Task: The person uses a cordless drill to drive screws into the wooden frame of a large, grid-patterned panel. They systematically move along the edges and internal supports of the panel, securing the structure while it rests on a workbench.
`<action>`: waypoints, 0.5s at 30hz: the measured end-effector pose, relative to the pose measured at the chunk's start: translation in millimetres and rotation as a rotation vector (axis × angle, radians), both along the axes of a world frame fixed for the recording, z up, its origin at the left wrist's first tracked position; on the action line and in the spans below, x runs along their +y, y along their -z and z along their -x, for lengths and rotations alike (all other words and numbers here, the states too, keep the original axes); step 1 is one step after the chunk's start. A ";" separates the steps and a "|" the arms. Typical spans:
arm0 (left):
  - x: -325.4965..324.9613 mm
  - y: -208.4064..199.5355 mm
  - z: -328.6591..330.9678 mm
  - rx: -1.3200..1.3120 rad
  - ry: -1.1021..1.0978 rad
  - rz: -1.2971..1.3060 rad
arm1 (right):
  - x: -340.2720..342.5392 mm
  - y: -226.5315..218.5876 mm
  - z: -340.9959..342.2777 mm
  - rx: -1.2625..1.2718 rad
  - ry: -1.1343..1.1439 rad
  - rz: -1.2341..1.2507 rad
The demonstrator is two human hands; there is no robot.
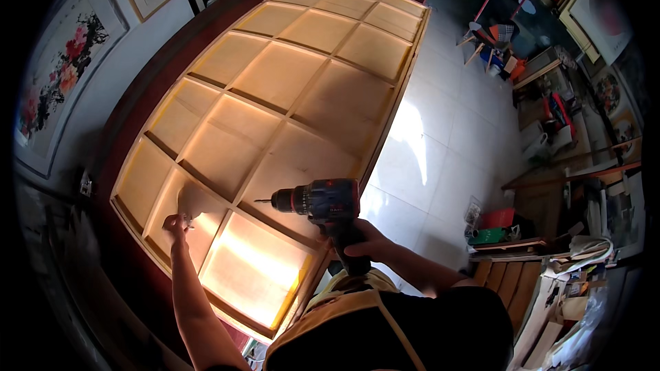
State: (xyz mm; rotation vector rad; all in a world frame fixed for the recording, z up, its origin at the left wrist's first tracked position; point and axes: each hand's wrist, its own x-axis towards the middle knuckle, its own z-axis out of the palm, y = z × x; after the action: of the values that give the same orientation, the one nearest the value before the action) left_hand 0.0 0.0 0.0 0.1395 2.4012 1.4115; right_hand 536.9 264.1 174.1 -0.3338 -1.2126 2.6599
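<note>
My right hand [366, 240] is wrapped round the handle of a dark blue and black cordless drill [334, 200]. The drill's thin bit points left, above a large pale wooden panel [271, 74] divided by a grid of strips. Over a near-left compartment of this panel, my left hand [176, 225] is closed in a pinch. Something small glints at its fingertips, too small to name. The hand casts a shadow on the board beside it.
The panel lies on a dark red table [118, 138]. Framed paintings [69, 72] line the left wall. Pale floor tiles [440, 120] stretch along the right side, with a chair [491, 35] farther back. Frames, boards and a green box [487, 235] crowd the right edge.
</note>
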 end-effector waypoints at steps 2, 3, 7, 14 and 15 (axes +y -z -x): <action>-14.8 -33.4 -4.2 0.130 0.012 0.121 | -6.1 7.5 12.2 0.057 -0.028 0.078; 10.9 -35.4 -11.4 0.171 -0.043 -0.049 | 28.8 3.5 24.8 0.061 -0.059 -0.018; 19.4 -87.4 -82.7 -0.024 -0.122 -0.542 | 24.8 20.7 44.7 -0.167 -0.054 -0.136; 41.1 -200.4 -238.2 -0.407 -0.098 -1.091 | 11.3 -7.9 83.8 -0.041 -0.161 -0.248; 41.0 -205.6 -248.8 -0.463 -0.092 -1.160 | 10.4 -9.1 95.1 -0.013 -0.190 -0.340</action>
State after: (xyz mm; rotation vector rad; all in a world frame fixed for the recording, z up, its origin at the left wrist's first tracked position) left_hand 248.8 41.0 205.6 -0.0246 1.0211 2.3685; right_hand 441.8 274.5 183.2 -0.1882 -1.7438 2.5354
